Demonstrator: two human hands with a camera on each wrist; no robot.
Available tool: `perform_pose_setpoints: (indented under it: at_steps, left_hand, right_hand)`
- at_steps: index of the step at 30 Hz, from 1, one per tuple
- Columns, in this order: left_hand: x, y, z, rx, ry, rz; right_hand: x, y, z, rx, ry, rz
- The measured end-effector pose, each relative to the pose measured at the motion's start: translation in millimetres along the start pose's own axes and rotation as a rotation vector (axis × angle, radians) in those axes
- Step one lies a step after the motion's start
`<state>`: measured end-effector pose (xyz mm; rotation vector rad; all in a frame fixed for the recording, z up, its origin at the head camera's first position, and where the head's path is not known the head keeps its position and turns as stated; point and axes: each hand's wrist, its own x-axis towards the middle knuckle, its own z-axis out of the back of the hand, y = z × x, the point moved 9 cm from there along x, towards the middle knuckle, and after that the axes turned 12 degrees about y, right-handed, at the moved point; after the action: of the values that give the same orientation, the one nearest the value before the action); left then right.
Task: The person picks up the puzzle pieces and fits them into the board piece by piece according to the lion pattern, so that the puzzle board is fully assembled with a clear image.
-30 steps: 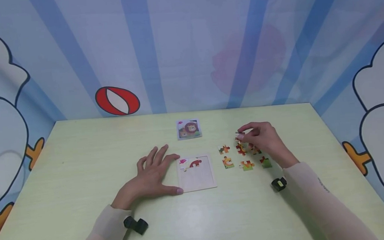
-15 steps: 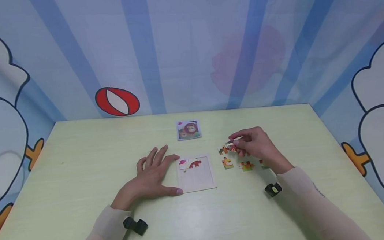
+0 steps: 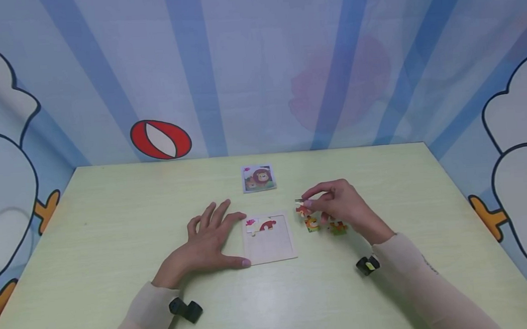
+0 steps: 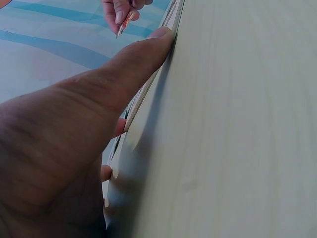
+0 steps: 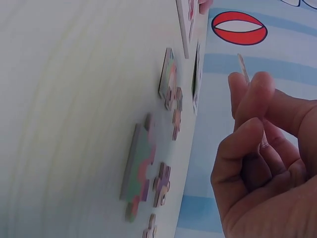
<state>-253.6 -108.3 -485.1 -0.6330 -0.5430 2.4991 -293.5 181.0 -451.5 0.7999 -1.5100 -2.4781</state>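
Note:
My left hand (image 3: 207,243) lies spread on the table, its thumb and index finger touching the left edge of the square puzzle board (image 3: 272,248). A few joined puzzle pieces (image 3: 267,224) fill the board's top left area. To the right, raised off the table, my right hand (image 3: 345,207) pinches a thin puzzle piece (image 5: 242,65) between thumb and fingers. Beneath and beside it lie loose pieces, among them a yellow-orange piece (image 3: 312,224) and a green-orange piece (image 3: 338,228). Others are hidden behind the hand in the head view.
A small lion picture card (image 3: 259,178) lies behind the board. The pale wooden table (image 3: 148,201) ends at a blue striped backdrop (image 3: 249,75) with a printed red ball (image 3: 161,139). Several loose pieces show on the table in the right wrist view, such as one large piece (image 5: 136,163).
My right hand has carried the pinched puzzle piece leftward and toward me, from over the far loose pieces closer to the board. The left hand and the board have stayed still.

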Motion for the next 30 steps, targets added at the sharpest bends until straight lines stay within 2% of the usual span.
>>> perform_pose_setpoints:
  at_steps: [5, 21, 30]
  left_hand:
    - [0.5, -0.8, -0.5, -0.001, 0.001, -0.001]
    - [0.7, 1.1, -1.5, 0.008, 0.008, 0.007]
    - [1.3, 1.4, -1.9, 0.012, 0.011, 0.015]
  right_hand:
    - [2.2, 3.8, -8.8, 0.001, 0.034, 0.027]
    - [15.9, 7.7, -35.2, -0.039, 0.127, 0.025]
    - [22.5, 10.1, -45.9, -0.028, 0.154, -0.014]
